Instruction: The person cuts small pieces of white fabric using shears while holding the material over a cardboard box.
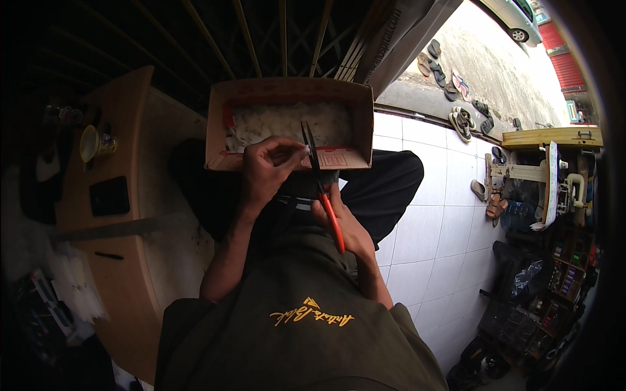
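A cardboard box (pixel 362 127) sits in front of me between my bent knees, with a heap of small white, fluffy-looking pieces (pixel 280 120) inside. Over its near side, my left hand (pixel 268 168) pinches a small white bit (pixel 306 148) between thumb and fingertips. My right hand (pixel 345 225) grips red-handled scissors (pixel 330 212), whose dark blades point away from me over the box and stand slightly apart. The white bit is right beside the blades; I cannot tell whether they touch.
To my left a brown wooden table (pixel 140 260) bears a dark phone-like slab (pixel 109 197), a yellow-rimmed cup (pixel 89 143) and a pen (pixel 109 255). Metal grille bars (pixel 283 39) rise behind the box. Sandals (pixel 462 124) lie by the doorway, and a cluttered shelf (pixel 564 280) stands at right.
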The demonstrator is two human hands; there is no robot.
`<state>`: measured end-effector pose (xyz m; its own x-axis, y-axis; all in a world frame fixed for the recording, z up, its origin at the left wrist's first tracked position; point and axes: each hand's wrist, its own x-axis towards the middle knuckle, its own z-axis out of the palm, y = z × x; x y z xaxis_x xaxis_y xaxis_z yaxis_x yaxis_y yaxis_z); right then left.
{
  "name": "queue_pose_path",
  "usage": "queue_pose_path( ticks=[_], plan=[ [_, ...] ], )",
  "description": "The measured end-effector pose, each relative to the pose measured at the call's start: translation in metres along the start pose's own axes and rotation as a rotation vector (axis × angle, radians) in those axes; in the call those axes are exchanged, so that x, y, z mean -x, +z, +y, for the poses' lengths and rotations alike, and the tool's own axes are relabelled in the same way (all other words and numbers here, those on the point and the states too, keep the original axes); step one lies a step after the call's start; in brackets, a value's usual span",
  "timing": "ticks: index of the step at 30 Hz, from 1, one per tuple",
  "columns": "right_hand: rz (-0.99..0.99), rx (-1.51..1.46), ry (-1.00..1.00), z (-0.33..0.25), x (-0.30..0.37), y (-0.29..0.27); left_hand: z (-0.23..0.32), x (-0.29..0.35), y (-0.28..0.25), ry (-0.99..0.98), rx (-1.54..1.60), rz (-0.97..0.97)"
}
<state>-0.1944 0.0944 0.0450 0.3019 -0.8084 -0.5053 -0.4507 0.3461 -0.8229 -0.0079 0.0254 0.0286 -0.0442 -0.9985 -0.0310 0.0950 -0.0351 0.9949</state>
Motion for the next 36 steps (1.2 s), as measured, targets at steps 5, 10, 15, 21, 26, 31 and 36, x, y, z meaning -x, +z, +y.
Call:
queue_pose_path(
  ticks=[5,10,15,21,26,31,36],
  plan=[
    [0.024,0.011,-0.009,-0.001,0.000,0.001,0.003,0.000,0.001,-0.069,0.023,0.006],
    [0.015,0.007,-0.007,-0.002,0.000,0.001,0.001,0.001,0.006,-0.029,0.226,0.060],
    [0.024,0.019,0.004,-0.003,0.001,0.000,0.000,0.000,0.012,-0.061,0.240,0.152],
    [0.022,0.002,-0.002,-0.001,0.000,0.001,0.000,0.003,0.010,-0.027,0.072,0.079],
    [0.017,-0.020,-0.003,0.001,-0.001,0.002,0.006,0.005,0.012,-0.049,0.039,0.074],
    [0.013,-0.043,-0.006,0.002,-0.002,0.002,0.008,0.007,0.014,-0.093,-0.014,0.054],
    [0.026,-0.033,-0.007,0.001,-0.001,0.002,0.006,0.006,0.012,0.010,-0.236,0.009]
  ],
)
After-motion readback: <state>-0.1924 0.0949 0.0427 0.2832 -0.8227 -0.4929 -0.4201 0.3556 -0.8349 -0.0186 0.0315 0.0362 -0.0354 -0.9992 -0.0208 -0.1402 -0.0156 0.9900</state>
